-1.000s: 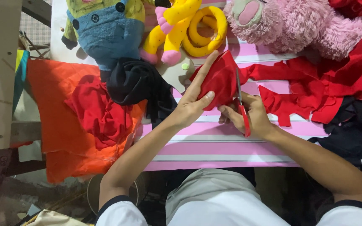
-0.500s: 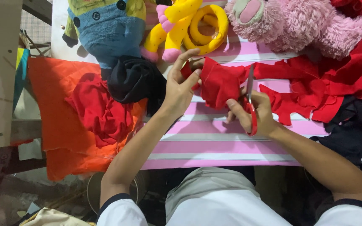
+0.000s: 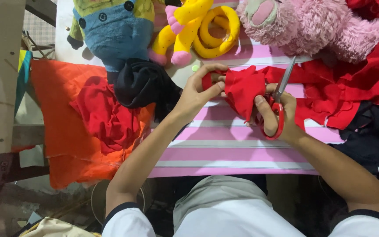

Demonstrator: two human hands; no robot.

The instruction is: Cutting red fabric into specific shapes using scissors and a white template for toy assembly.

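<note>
You're at a small sewing or soft-toy craft bench: pink striped table (image 3: 224,149), plush toys along its far edge — pink plush (image 3: 312,26), yellow plush (image 3: 189,26), blue-and-yellow plush (image 3: 110,26) — and red fabric scraps (image 3: 356,83) piled at the right edge, orange cloth (image 3: 58,131) hanging off the left.

Crumpled red cloth piece (image 3: 242,90) beside red-handled scissors (image 3: 278,103), blades up
</note>
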